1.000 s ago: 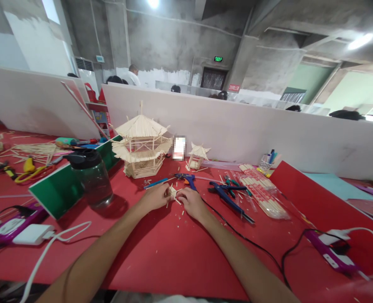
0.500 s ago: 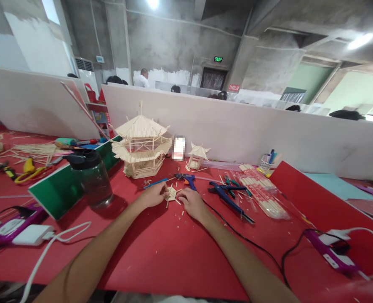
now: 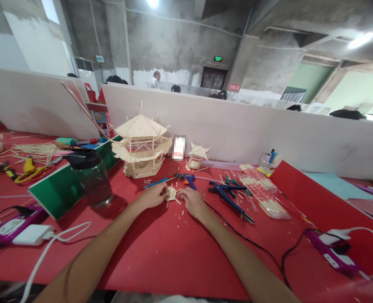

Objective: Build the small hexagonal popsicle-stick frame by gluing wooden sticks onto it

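Note:
A small six-sided frame of pale wooden sticks point(image 3: 171, 193) lies flat on the red tabletop, with stick ends jutting from its corners. My left hand point(image 3: 154, 195) is closed at the frame's left side, fingertips on its edge. From the right, my right hand point(image 3: 192, 201) has its fingers curled together against the frame's other edge. Whether those fingers pinch a small stick is too small to tell. Just beyond lie a blue glue gun point(image 3: 189, 180) and a blue pen-like tool point(image 3: 155, 184). Short stick offcuts are scattered around the frame.
A two-tier stick pavilion point(image 3: 141, 147) and a small stick pavilion point(image 3: 198, 156) stand behind my hands. To the left is a dark water bottle point(image 3: 93, 179); to the right are blue cutters point(image 3: 229, 198) and bagged sticks point(image 3: 262, 191). A black cord point(image 3: 246, 240) crosses the right side.
Both hands stay at the stick frame, with barely any shift of the fingers. In the background, a person in white has moved to the right.

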A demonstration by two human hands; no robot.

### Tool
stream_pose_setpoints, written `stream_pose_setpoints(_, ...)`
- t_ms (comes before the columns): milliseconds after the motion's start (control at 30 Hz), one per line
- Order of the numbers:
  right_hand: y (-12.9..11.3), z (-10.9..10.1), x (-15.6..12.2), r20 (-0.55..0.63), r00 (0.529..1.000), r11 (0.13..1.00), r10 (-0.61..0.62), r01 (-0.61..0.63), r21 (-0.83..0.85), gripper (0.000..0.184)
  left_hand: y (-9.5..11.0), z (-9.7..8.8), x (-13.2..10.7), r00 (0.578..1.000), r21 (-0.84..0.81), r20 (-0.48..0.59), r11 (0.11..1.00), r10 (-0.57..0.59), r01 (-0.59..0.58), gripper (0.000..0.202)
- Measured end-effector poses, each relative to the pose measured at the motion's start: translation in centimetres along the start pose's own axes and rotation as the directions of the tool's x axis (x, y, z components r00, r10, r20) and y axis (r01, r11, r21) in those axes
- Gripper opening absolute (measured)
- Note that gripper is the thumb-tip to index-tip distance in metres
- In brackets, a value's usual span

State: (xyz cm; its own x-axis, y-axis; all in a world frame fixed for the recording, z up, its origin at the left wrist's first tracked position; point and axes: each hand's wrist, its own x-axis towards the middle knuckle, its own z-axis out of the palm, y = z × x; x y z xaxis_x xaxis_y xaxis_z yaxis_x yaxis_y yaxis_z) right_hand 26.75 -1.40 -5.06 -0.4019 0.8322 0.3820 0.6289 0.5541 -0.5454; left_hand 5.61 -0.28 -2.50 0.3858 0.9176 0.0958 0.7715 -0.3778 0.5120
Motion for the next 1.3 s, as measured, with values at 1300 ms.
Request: stream_pose_setpoints(1300, -0.2, -3.5, -1.0, 0.178, 0.984, 0.994, 0.029, -0.009, -0.108, 0.023, 0.3, -0.2, -0.3, 0.997, 0.094, -0.008, 0.993, 0.071, -0.070, 0.025)
